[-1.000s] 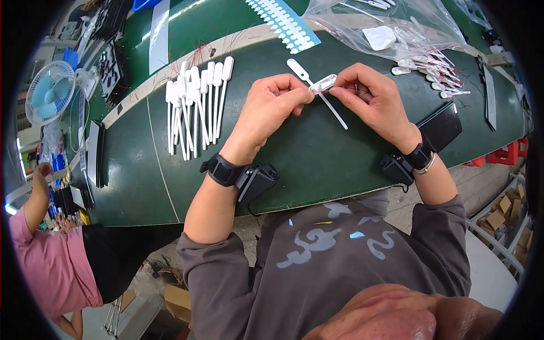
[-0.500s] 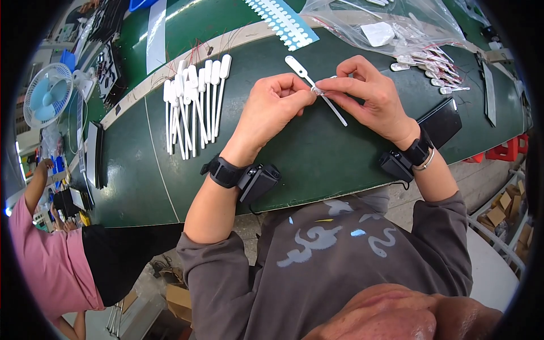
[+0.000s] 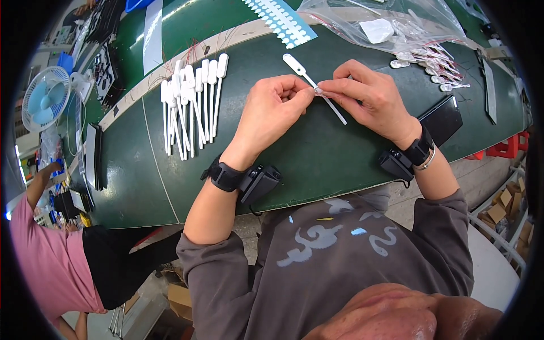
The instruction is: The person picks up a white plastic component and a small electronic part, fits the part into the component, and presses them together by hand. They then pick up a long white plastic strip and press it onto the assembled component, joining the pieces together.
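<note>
A white stick (image 3: 334, 107) with a broad, slotted paddle end runs diagonally under my fingertips, its paddle end pointing away from me. My right hand (image 3: 371, 96) is closed in a pinch at the stick's middle, with a small pale piece at its fingertips. My left hand (image 3: 275, 110) is closed too, thumb and forefinger pressed together right beside that spot. What the left fingertips hold is too small to make out. To the left lies a group of similar white paddle-ended sticks (image 3: 192, 93), thin red wires showing behind their broad ends.
Beyond my hands lies a light-blue sheet of white stickers (image 3: 289, 28). A clear plastic bag (image 3: 345, 28) and small white parts with red wires (image 3: 430, 65) are at the far right, near a black flat object (image 3: 442, 122). A fan (image 3: 46, 97) and a person in pink (image 3: 54, 255) are left.
My hands stay nearly in place at the stick, with only slight finger movement. The person in pink has shifted a little at the left.
</note>
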Available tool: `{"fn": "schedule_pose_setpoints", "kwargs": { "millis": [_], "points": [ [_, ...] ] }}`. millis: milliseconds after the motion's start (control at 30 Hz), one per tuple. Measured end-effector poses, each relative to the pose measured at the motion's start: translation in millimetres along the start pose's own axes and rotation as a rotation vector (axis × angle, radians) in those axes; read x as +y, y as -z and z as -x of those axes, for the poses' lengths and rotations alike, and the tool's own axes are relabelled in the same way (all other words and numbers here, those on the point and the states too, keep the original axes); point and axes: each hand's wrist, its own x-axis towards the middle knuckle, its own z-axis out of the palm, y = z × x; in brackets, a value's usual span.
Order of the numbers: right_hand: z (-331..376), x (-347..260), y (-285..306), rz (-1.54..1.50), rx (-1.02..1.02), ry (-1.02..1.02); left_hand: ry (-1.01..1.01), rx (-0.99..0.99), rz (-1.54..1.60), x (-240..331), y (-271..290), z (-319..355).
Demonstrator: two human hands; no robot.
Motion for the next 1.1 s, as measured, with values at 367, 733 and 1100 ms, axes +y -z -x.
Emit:
{"fn": "schedule_pose_setpoints", "kwargs": {
  "millis": [367, 733, 1100],
  "points": [
    [0.6, 1.8, 0.2, 0.024, 0.091, 0.057, -0.110, 0.157, -0.001, 2.7, -7.0, 2.6],
    [-2.2, -1.6, 3.2, -0.344, 0.174, -0.156, -0.197, 0.229, -0.063, 5.2, -5.8, 7.4],
    [-0.6, -6.3, 9.5, -0.795, -0.108, -0.531, -0.332, 0.242, -0.236, 5.4, -12.7, 12.1]
  ]
}}
